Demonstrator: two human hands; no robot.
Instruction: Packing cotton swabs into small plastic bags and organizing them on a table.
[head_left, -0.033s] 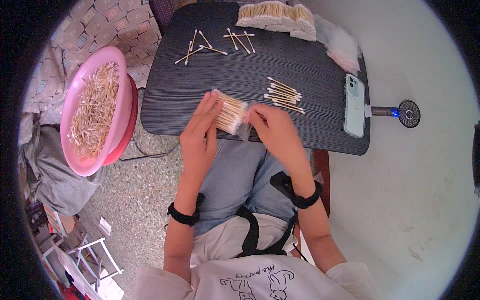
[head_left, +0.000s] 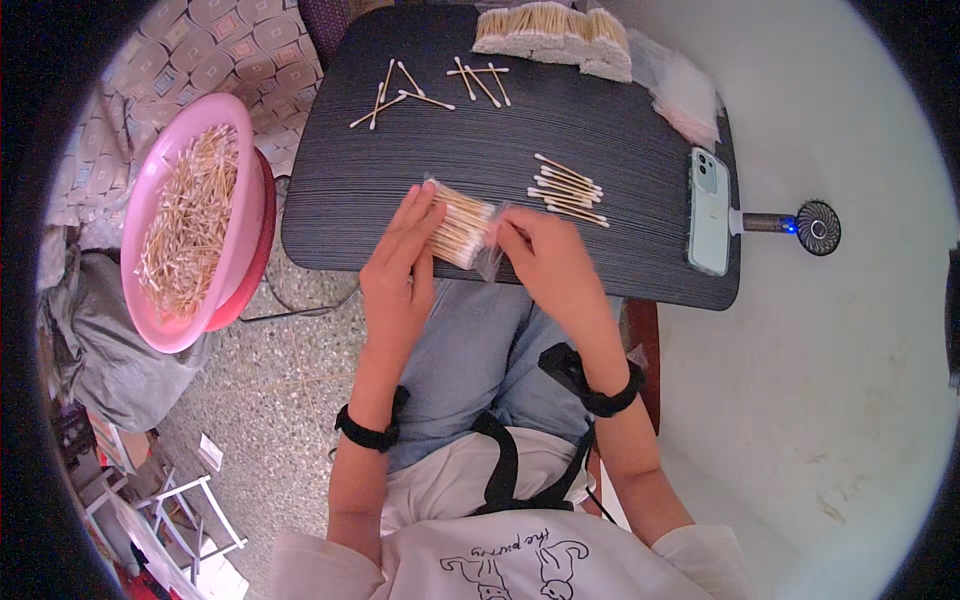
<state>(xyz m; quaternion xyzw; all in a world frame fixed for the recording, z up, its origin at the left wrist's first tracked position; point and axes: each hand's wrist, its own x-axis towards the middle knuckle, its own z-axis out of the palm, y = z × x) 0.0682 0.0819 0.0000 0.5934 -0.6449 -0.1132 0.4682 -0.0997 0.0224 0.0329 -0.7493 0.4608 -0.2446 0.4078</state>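
Observation:
A clear plastic bag of cotton swabs point(head_left: 461, 228) lies at the near edge of the dark table. My left hand point(head_left: 401, 250) holds the bag's left end, its fingers stretched across the top. At the other end, my right hand point(head_left: 545, 255) pinches the loose plastic flap point(head_left: 489, 262) between thumb and fingers; the fingertips are partly hidden. Just beyond my right hand lies a small group of loose cotton swabs point(head_left: 568, 188), roughly side by side.
Bundled cotton swabs point(head_left: 550, 35) and empty plastic bags point(head_left: 685, 100) sit along the table's point(head_left: 330, 200) far edge. Scattered swabs point(head_left: 400, 97) lie far left. A phone point(head_left: 709, 212) and small fan point(head_left: 818, 228) are at right. A pink basin point(head_left: 240, 125) of swabs stands left.

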